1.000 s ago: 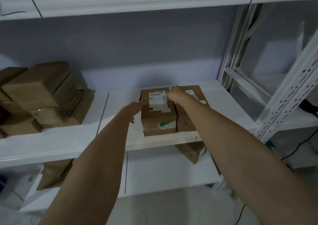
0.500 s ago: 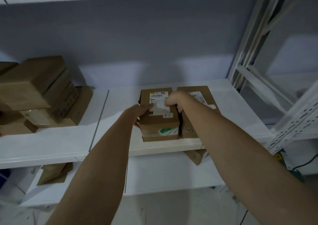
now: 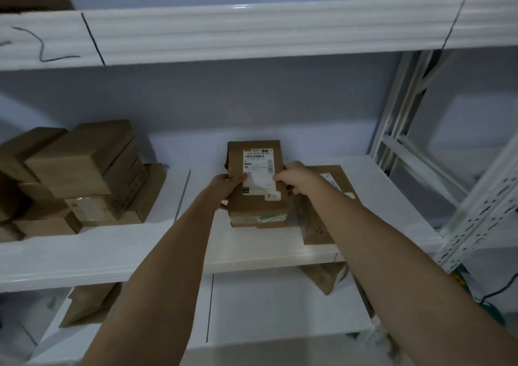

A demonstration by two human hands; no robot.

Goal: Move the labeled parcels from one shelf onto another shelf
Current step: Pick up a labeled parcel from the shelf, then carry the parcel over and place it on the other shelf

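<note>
Lifted off shelf [image 3: 112, 249]: labeled parcel [image 3: 256, 182] clamped between left hand [image 3: 224, 187], right hand [image 3: 294, 178].

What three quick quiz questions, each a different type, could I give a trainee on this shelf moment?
1. True or false: both hands grip the labeled parcel.
2. Multiple choice: the second parcel lies A) to the right of the held one, B) on the top shelf, C) on the floor.
3. Fill in: the stack of boxes sits at the ___ end of the middle shelf.

Key: 1 true, left hand and right hand; 2 A; 3 left.
</note>
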